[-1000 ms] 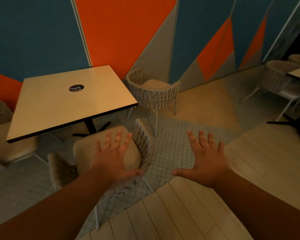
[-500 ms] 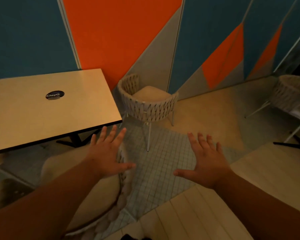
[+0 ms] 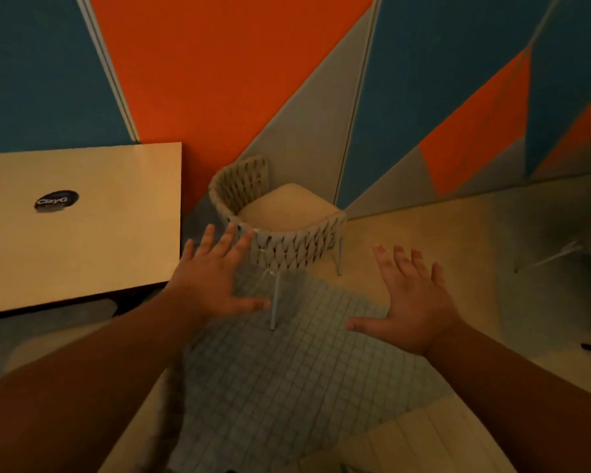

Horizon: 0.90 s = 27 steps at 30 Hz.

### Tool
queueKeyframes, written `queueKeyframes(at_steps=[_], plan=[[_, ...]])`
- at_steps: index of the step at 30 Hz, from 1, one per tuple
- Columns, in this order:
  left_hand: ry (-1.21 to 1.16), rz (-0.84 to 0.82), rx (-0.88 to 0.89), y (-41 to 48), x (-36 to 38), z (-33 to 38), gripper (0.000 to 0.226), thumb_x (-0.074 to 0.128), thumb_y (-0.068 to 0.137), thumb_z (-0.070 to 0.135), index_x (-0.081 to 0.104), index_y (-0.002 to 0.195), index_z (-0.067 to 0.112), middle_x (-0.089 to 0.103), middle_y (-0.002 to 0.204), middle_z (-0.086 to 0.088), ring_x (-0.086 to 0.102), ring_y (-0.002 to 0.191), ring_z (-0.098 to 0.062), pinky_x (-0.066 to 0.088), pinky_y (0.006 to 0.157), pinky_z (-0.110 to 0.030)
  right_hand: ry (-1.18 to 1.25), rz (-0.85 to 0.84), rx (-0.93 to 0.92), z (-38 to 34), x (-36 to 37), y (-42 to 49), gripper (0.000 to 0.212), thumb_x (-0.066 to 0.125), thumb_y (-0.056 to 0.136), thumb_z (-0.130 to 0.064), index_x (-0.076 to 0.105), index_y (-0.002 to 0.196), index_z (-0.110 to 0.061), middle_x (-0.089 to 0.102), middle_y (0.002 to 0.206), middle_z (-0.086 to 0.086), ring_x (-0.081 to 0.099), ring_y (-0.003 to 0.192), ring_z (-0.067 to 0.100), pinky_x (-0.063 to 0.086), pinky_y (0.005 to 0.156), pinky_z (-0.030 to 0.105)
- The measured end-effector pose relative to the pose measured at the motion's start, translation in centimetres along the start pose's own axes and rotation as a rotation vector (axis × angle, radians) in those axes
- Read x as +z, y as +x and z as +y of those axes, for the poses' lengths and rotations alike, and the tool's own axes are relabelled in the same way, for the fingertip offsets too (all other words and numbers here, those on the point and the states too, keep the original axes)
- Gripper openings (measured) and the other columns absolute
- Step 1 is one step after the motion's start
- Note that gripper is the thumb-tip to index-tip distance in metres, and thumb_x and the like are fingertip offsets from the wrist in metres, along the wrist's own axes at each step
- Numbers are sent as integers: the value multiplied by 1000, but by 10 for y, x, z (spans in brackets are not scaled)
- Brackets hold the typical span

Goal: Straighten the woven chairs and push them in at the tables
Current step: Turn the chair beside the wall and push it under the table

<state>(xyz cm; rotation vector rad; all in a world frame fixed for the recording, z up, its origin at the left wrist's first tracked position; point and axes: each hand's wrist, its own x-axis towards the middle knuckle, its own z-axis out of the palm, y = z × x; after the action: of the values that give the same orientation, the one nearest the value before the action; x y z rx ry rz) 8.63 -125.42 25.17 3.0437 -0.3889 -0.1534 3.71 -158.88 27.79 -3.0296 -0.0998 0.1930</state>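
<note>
A woven chair (image 3: 289, 245) with a beige seat cushion stands against the wall, just right of the light square table (image 3: 116, 233), turned askew so its back faces me and right. My left hand (image 3: 212, 281) hovers open, fingers spread, just short of the chair's left rim, touching nothing. My right hand (image 3: 413, 302) is also open with fingers apart, held over the floor to the right of the chair. A second woven chair (image 3: 164, 404) sits below my left forearm at the table's near side, mostly hidden by the arm.
The wall of blue, orange and grey panels (image 3: 239, 80) rises right behind the chair and table. Another chair's leg (image 3: 553, 256) shows at the right edge. Small-tiled floor (image 3: 304, 363) lies between me and the chair; pale planks (image 3: 406, 442) are nearest.
The view has moved forward and right toward the chair by the wall. The near chair has slid down and left under my arm. Both hands stayed open and now reach closer to the wall chair.
</note>
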Motion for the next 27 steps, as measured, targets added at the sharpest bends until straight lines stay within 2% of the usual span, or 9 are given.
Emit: queueKeyframes(at_steps=[4, 8, 15, 18, 23, 27], plan=[[-19, -35, -103, 32, 12, 32, 126, 36, 62, 103, -36, 147, 44, -32, 162, 4, -26, 152, -29, -3, 124, -57, -18, -70, -56, 57, -3, 59, 145, 28, 45, -112, -26, 157, -37, -9, 173, 8, -11, 158, 36, -1, 125, 62], [-42, -26, -191, 63, 16, 42, 125, 33, 58, 106, -42, 140, 49, -33, 160, 5, -25, 153, -28, -4, 124, -55, -15, -128, -87, 84, 1, 122, 145, 33, 47, -111, -24, 157, -36, -9, 173, 9, -11, 158, 36, 0, 125, 63], [-38, -85, -290, 152, 43, 7, 126, 36, 58, 106, -41, 141, 48, -32, 160, 4, -25, 152, -29, -6, 124, -55, 168, -208, -48, 80, 42, 237, 149, 30, 39, -110, -18, 159, -38, -11, 173, 6, -14, 158, 33, -2, 124, 65], [-45, -105, -297, 204, 68, -18, 128, 35, 56, 107, -38, 143, 48, -28, 164, 4, -24, 153, -30, -4, 124, -56, 166, -248, -20, 74, 66, 286, 150, 27, 37, -110, -21, 159, -37, -14, 172, 6, -15, 158, 33, -1, 124, 65], [-9, -213, -299, 293, 120, -47, 133, 38, 57, 104, -30, 152, 42, -20, 169, 0, -21, 154, -32, -1, 125, -59, 182, -284, -35, 63, 109, 370, 142, 46, 55, -104, -21, 159, -35, -18, 172, 7, -18, 157, 34, -2, 124, 66], [13, -251, -295, 362, 157, -67, 135, 44, 58, 102, -24, 156, 40, -17, 170, 1, -19, 155, -32, -1, 124, -59, 175, -345, -67, 55, 147, 441, 141, 49, 55, -103, -19, 159, -36, -19, 171, 5, -22, 156, 33, -6, 122, 67]])
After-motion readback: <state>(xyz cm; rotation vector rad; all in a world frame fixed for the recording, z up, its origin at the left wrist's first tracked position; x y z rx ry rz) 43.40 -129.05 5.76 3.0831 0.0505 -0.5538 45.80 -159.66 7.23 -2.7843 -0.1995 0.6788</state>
